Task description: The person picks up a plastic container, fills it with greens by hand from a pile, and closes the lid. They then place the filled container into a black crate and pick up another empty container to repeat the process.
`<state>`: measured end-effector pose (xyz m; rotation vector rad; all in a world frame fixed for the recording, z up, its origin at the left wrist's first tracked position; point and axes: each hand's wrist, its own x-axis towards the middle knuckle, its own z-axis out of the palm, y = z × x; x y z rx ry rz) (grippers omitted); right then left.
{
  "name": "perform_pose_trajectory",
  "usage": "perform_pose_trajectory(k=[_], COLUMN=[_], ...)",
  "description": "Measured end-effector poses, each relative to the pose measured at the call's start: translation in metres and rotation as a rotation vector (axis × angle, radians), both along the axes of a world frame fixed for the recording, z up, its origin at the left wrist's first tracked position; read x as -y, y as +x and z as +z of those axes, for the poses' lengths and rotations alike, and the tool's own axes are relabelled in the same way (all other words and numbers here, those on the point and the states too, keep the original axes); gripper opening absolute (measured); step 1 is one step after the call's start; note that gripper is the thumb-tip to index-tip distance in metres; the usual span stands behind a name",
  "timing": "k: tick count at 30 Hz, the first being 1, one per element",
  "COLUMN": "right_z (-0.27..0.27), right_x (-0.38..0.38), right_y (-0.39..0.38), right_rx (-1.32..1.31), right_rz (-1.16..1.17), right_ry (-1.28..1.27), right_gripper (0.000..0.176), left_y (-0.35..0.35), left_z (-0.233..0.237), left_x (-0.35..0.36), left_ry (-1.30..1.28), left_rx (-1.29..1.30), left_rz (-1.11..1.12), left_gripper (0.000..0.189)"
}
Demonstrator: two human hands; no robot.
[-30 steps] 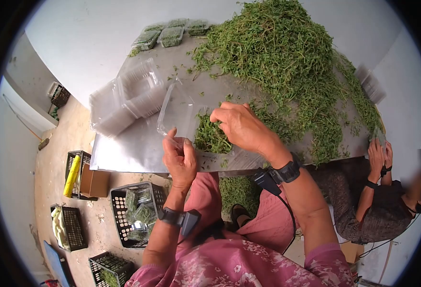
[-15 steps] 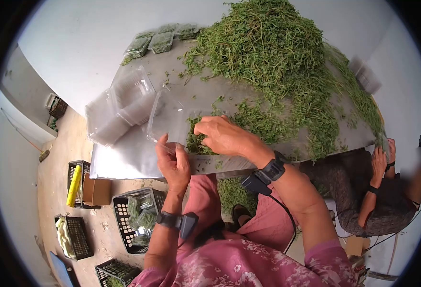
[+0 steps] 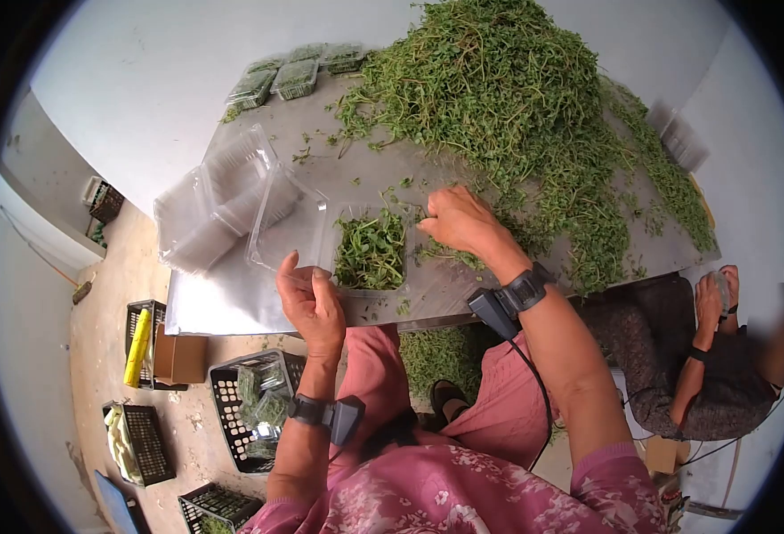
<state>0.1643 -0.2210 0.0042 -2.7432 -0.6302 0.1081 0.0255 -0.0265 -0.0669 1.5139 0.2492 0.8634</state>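
Observation:
An open clear plastic box (image 3: 370, 249) with green leafy stems in its base lies near the table's front edge, its lid (image 3: 287, 218) folded out to the left. My left hand (image 3: 310, 298) is at the box's front left corner, thumb and forefinger apart, with the edge of the clear plastic between them. To the right of the box, my right hand (image 3: 463, 221) hovers over loose stems on the table with its fingers curled in; whatever they hold, if anything, is hidden. Behind it rises a large heap of greens (image 3: 499, 89).
Stacked empty boxes (image 3: 218, 200) stand left on the metal table (image 3: 223, 303). Filled closed boxes (image 3: 296, 78) sit at the back left. Crates (image 3: 254, 392) are on the floor at left. A co-worker's hands (image 3: 717, 298) are at the right, beyond the table's edge.
My right hand has moved right, out of the box, uncovering the greens inside. My left hand and the box's lid have shifted slightly left. The co-worker's hands have come together around a clear item.

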Motion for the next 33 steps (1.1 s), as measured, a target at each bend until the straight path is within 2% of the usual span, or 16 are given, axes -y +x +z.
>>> perform_pose_trajectory(k=[3,6,9,13,16,19,22,28,30,31,33], right_z=[0.007,-0.004,0.003,0.034,0.035,0.034,0.004,-0.018,-0.011,-0.008,-0.013], right_x=[-0.01,-0.007,0.002,-0.002,-0.014,-0.02,-0.027,-0.048,-0.048,-0.047,-0.047], right_y=[-0.004,-0.001,0.01,-0.007,-0.019,-0.015,-0.005,0.0,0.006,0.008,0.009], right_rx=[-0.107,0.021,0.106,-0.045,-0.149,-0.146,0.211,0.196,0.014,-0.077,-0.019], right_rz=[-0.039,-0.096,-0.146,-0.127,0.028,0.059,0.039,-0.056,-0.071,-0.079,-0.094], right_ry=[-0.146,-0.017,0.132,0.515,0.546,0.428,0.387,0.345,0.389,0.408,0.493], right_gripper=[0.022,0.012,0.012,0.015,0.02,0.02,0.021,0.019,0.018,0.018,0.016], left_y=[0.0,-0.001,-0.001,-0.001,0.0,-0.001,0.002,0.005,0.004,0.003,0.0], left_z=[0.0,0.003,0.002,0.002,0.003,0.003,-0.006,-0.015,-0.012,-0.008,0.001], left_x=[0.0,0.002,0.003,0.003,0.003,0.004,-0.001,-0.005,-0.004,-0.002,0.003], left_ry=[0.005,0.044,0.019,0.029,0.023,0.027,0.091,0.196,0.209,0.171,0.092], left_rx=[-0.006,-0.036,-0.019,-0.038,-0.036,-0.035,-0.018,0.011,0.008,-0.002,-0.02], left_rz=[0.001,0.008,-0.003,0.0,-0.005,-0.003,0.005,0.008,0.014,0.011,0.003], left_gripper=[0.038,0.037,0.037,0.037,0.037,0.035,0.034,0.033,0.027,0.027,0.026])
